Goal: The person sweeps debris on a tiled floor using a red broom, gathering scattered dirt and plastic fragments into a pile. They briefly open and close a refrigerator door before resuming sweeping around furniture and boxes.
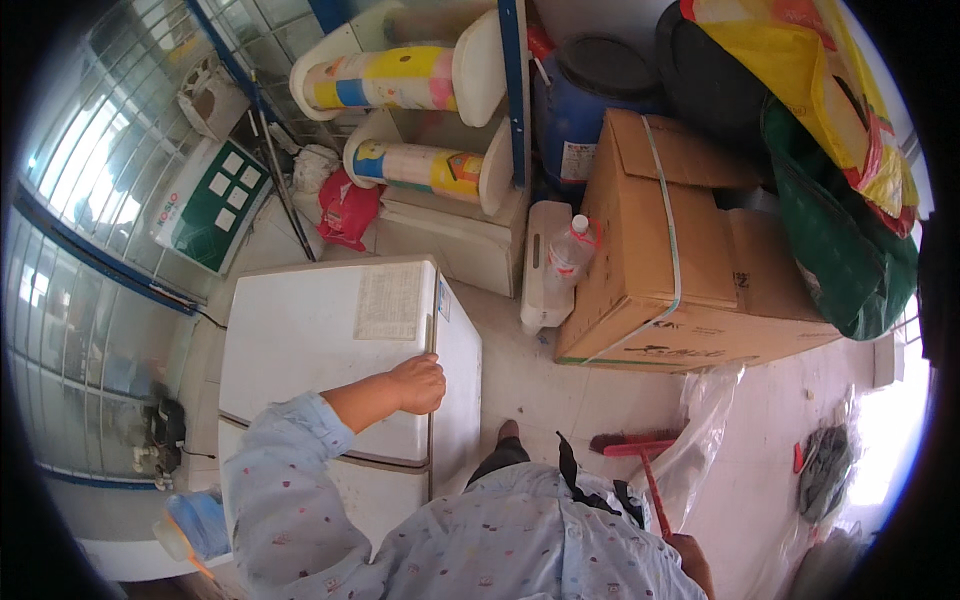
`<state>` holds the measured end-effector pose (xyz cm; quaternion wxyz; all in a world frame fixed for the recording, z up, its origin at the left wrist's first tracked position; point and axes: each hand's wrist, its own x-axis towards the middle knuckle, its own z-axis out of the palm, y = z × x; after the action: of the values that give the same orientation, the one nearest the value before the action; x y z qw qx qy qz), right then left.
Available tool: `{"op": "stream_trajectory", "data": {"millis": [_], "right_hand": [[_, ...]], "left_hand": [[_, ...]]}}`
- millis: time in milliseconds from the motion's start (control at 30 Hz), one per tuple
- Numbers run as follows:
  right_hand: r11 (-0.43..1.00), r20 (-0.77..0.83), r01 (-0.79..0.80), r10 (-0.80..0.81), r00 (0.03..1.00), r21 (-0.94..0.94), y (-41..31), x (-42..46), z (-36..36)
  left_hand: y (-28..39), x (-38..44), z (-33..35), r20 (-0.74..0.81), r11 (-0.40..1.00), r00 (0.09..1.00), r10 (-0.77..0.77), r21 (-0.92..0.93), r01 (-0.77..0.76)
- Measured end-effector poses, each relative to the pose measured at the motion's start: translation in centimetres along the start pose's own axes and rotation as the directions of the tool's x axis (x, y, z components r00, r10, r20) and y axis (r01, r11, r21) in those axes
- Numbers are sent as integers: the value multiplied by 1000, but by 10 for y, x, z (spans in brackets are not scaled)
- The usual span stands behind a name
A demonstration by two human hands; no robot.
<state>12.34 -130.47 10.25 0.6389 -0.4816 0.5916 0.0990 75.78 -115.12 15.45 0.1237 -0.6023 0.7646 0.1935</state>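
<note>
A white two-door refrigerator (315,322) stands before me on the left, with a printed sheet on its larger door. My left hand (420,384) is curled at the edge of that door, beside the seam; its fingertips are hidden. Low on the right, my right hand (690,559) is closed around the red handle (655,491) of a broom. The broom head (634,444), with dark bristles, rests on the floor beside a clear plastic sheet (709,431).
Ahead are a strapped cardboard box (637,255), a plastic bottle (570,251), a white jug (544,300), a blue drum (577,112) and a green bag (825,232). White shelving (450,232) with patterned panels and a red bag (347,210) stand beyond the refrigerator. Barred windows (82,165) line the left.
</note>
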Motion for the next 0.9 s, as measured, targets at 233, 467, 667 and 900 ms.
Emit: {"op": "stream_trajectory", "data": {"millis": [233, 467, 667, 900], "right_hand": [[998, 62, -53, 56, 997, -41, -6, 10, -4], [868, 63, -406, 406, 912, 284, -12, 41, -41], [922, -10, -363, 368, 930, 137, -27, 41, -34], [929, -47, -371, 371, 928, 11, -54, 52, -1]], "left_hand": [[0, -176, -164, -378, 942, 895, -238, 136, 308], [11, -283, -231, -726, 667, 426, -539, -59, 743], [0, -299, -221, -503, 515, 290, -814, -394, 761], [-8, -306, -214, -487, 514, 274, -830, -475, 714]]}}
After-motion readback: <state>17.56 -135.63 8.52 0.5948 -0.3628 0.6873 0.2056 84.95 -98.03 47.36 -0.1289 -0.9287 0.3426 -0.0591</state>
